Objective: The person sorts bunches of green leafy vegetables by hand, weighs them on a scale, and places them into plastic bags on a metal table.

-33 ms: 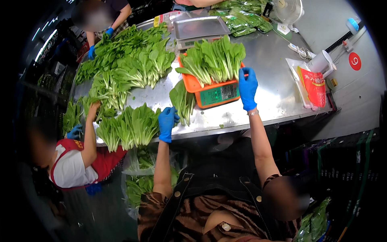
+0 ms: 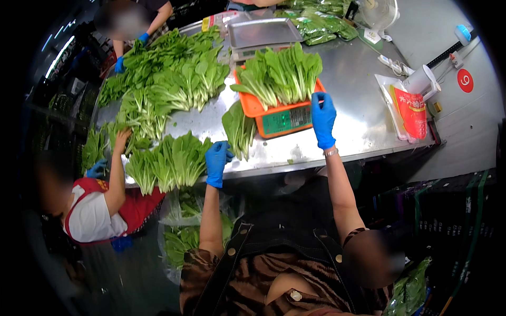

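My left hand [image 2: 216, 164], in a blue glove, hovers at the near table edge with its fingers loosely bent and nothing visible in them. Just right of it, a small bunch of leafy greens [image 2: 239, 131] leans by the scale. A row of sorted greens [image 2: 174, 163] lies to its left. My right hand [image 2: 323, 121], also blue-gloved, is at the near right corner of an orange tray [image 2: 253, 108]; its fingers curve loosely, and contact with the rim is unclear. Upright leafy greens [image 2: 287, 76] fill the tray, which rests on an orange digital scale [image 2: 287, 122] with a lit green display.
Heaped greens [image 2: 179, 87] spread over the left of the metal table [image 2: 358, 113]. Behind the tray stands another scale with a steel pan [image 2: 263, 34]. Bagged greens [image 2: 321, 26], a fan [image 2: 377, 13] and a red packet [image 2: 410, 113] lie beyond. Co-workers' hands [image 2: 97, 168] handle greens at left.
My right hand sits slightly lower against the tray, so more of the tray's right corner shows. My left hand has barely moved. The view has shifted a little.
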Available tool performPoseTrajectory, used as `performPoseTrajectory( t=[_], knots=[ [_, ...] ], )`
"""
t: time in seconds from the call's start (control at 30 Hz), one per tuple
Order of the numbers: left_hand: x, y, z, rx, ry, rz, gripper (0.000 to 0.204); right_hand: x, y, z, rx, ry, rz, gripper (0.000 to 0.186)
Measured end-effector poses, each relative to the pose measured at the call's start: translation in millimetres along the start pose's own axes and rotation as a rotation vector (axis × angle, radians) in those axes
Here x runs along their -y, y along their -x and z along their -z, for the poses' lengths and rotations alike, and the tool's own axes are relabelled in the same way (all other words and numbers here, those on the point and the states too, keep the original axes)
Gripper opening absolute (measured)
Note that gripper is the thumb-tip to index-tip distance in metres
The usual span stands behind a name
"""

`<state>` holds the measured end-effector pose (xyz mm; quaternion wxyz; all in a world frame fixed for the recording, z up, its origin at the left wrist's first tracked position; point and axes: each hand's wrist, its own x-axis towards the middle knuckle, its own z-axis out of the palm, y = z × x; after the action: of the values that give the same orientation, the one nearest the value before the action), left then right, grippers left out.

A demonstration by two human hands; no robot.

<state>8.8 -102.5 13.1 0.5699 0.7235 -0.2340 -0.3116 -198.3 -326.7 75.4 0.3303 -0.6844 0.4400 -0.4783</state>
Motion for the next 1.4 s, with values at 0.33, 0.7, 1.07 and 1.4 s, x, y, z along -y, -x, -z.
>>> performPoseTrajectory(
  t=[0.33, 0.7, 1.07, 1.4],
  knots=[
    [77, 17, 42, -0.06, -0.378, -0.28, 0.014, 19, 52, -23, 0.124, 0.111, 0.12, 0.018],
    [3, 6, -38, 0.127, 0.052, -0.126, 0.015, -44, -42, -48, 0.169, -0.222, -0.197, 0.022],
    [-93, -79, -173, -0.007, -0.316, -0.41, 0.021, -31, -36, -35, 0.223, -0.533, -0.356, 0.02],
    [-112, -160, -204, -0.344, -0.437, -0.36, 0.026, -38, -35, -32, 0.259, -0.595, -0.416, 0.02]
  ],
)
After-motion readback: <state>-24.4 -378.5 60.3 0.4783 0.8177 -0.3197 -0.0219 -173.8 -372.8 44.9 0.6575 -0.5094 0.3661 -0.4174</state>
